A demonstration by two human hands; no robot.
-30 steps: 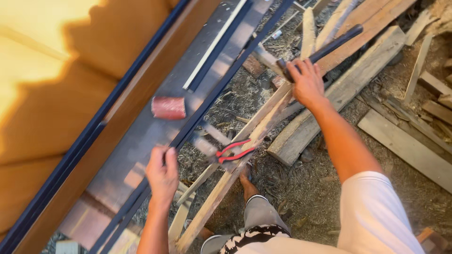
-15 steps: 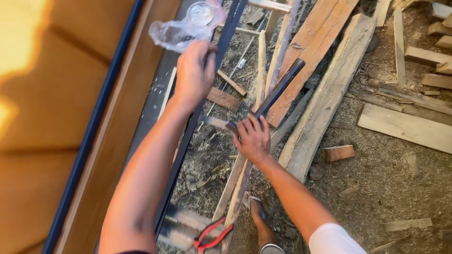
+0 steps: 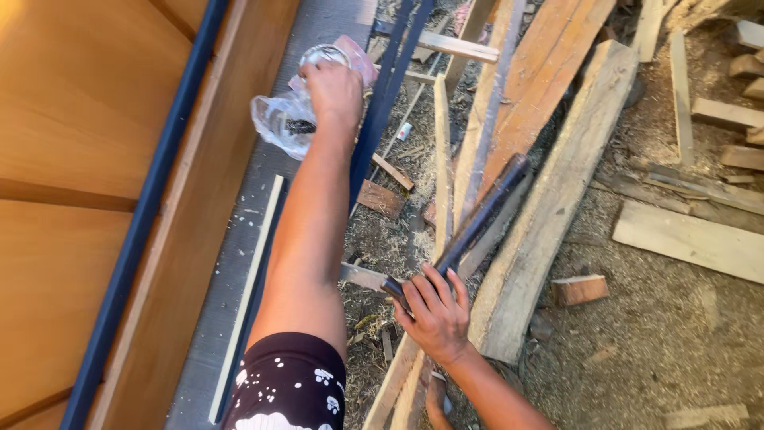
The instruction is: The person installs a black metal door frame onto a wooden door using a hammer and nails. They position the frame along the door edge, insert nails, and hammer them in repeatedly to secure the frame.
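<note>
The left hand (image 3: 334, 91) is stretched far forward, its grip closed on a clear plastic bag (image 3: 278, 123) lying on the grey ledge (image 3: 239, 263) beside the blue rail (image 3: 143, 231); the right hand (image 3: 436, 314) is clamped round a dark metal bar (image 3: 477, 223) resting over the scrap planks (image 3: 549, 191); the step looks like fetching the bag, and drawing it back likely calls for a steady pull.

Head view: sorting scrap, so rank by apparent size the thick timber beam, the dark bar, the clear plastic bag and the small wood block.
1. Thick timber beam
2. Dark bar
3. Clear plastic bag
4. Small wood block

The bag and block look close; distance from the camera makes that pair unsure.
</note>
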